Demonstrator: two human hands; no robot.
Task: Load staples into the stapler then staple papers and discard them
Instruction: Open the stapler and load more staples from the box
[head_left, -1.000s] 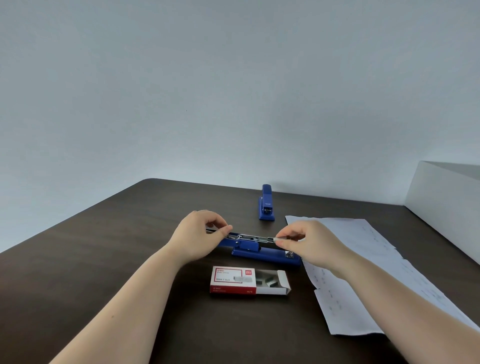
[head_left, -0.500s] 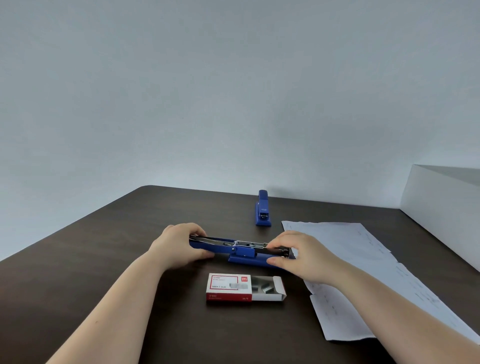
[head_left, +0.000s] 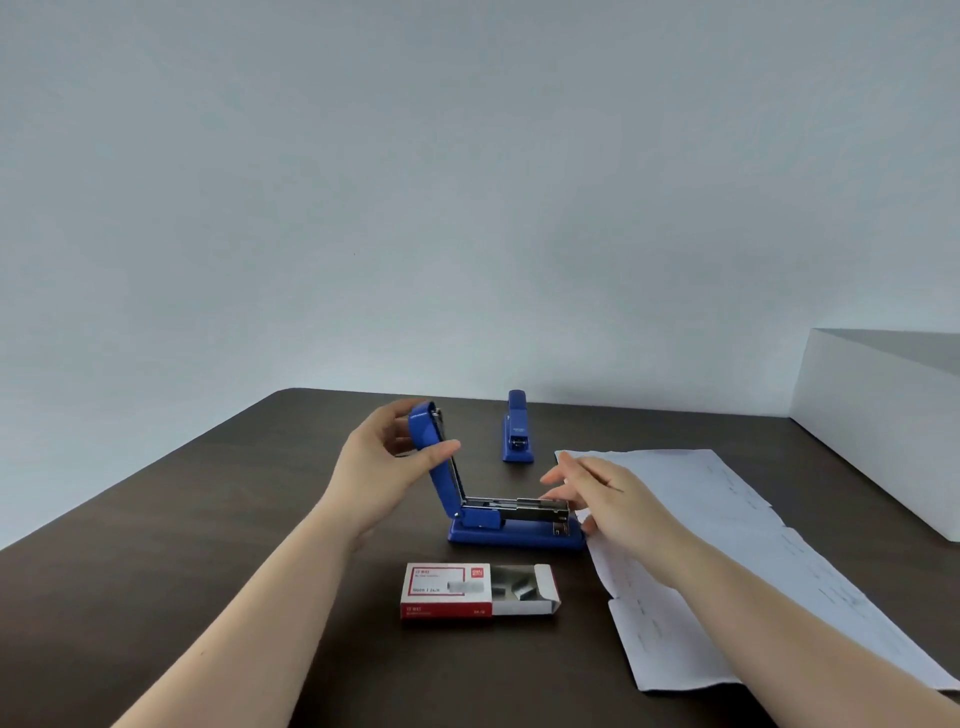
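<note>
The stapler (head_left: 514, 525) lid is gripped upright by the left hand (head_left: 384, 457); the right hand (head_left: 608, 493) is held loosely apart beside the tray.

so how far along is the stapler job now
Staple box is open. In hand: left hand holds the near stapler's lid raised, right hand at the open channel's front; staples inside can't be confirmed. Left: closing it, stapling the papers, discarding them.
</note>
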